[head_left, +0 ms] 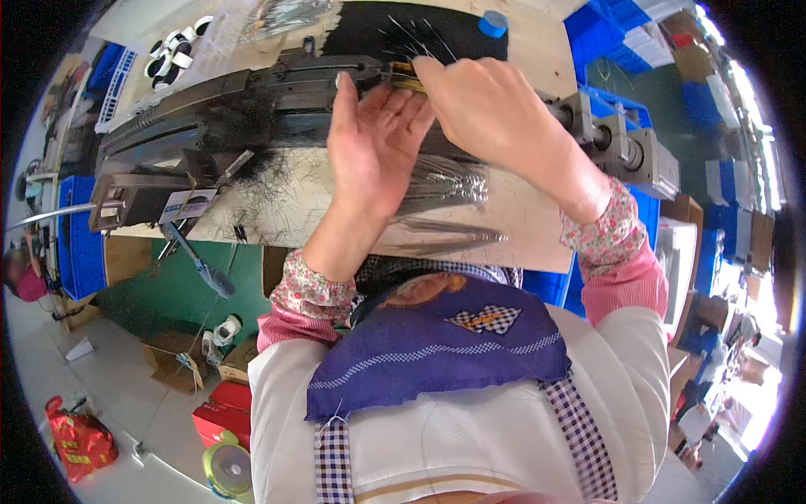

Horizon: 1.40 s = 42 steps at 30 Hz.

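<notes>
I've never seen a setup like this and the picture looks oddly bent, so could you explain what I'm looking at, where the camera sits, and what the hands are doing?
This is one view from a wide fisheye camera worn on a person's head, looking down, which is why straight edges bend near the rim. No robot is involved: the two bare hands belong to the wearer. The left hand and right hand meet at a long dark machine along a wooden workbench. The fingers pinch something small and yellowish there; what exactly is too small to tell. Bundles of thin metal wires lie on the bench under the wrists. A blue cap rests at the far edge, and blue crates stand around.
</notes>
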Motion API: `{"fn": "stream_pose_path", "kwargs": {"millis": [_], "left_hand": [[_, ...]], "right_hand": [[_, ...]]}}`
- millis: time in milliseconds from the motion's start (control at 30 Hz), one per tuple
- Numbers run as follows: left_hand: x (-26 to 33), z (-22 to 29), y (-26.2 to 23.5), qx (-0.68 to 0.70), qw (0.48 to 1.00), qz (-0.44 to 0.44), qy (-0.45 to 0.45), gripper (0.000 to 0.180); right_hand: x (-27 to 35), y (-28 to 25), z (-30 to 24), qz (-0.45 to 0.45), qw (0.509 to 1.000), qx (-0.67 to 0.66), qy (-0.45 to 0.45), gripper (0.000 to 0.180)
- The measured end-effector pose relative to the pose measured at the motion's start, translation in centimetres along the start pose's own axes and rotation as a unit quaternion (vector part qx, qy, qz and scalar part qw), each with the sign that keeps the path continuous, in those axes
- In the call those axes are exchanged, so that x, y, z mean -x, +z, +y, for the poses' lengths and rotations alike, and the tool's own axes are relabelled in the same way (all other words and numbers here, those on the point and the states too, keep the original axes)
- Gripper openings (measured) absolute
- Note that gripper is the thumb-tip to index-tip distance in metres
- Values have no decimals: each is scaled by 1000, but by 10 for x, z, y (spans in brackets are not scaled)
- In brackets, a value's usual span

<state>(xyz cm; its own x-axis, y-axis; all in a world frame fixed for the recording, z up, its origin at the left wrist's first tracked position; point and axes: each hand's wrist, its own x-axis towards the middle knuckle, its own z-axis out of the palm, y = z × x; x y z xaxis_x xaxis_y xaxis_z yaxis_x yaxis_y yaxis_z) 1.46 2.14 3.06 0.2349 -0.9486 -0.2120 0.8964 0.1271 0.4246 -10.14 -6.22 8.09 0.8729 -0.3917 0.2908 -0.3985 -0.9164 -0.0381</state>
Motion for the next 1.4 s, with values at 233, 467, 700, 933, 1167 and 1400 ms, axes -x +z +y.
{"fn": "stream_pose_path", "kwargs": {"millis": [233, 467, 700, 933, 1167, 1400], "left_hand": [[-1, -17, -14, -60, 998, -2, 26, 35], [6, -61, -32, -73, 995, 61, 11, 29], [108, 46, -99, -639, 693, -202, 266, 54], [210, 193, -238, -839, 166, 501, 135, 78], [183, 151, -230, -783, 285, 516, 198, 67], [101, 28, -28, -636, 658, -60, 399, 65]], "right_hand": [[42, -3, 1, -42, 985, -119, 117, 28], [95, 68, -3, -93, 989, -108, -36, 18], [86, 89, 7, -81, 988, -80, -103, 15], [95, 73, 11, -29, 970, -241, 8, 23], [134, 24, 23, 170, 870, -367, 282, 12], [102, -32, 11, 196, 845, -465, 175, 9]]}}
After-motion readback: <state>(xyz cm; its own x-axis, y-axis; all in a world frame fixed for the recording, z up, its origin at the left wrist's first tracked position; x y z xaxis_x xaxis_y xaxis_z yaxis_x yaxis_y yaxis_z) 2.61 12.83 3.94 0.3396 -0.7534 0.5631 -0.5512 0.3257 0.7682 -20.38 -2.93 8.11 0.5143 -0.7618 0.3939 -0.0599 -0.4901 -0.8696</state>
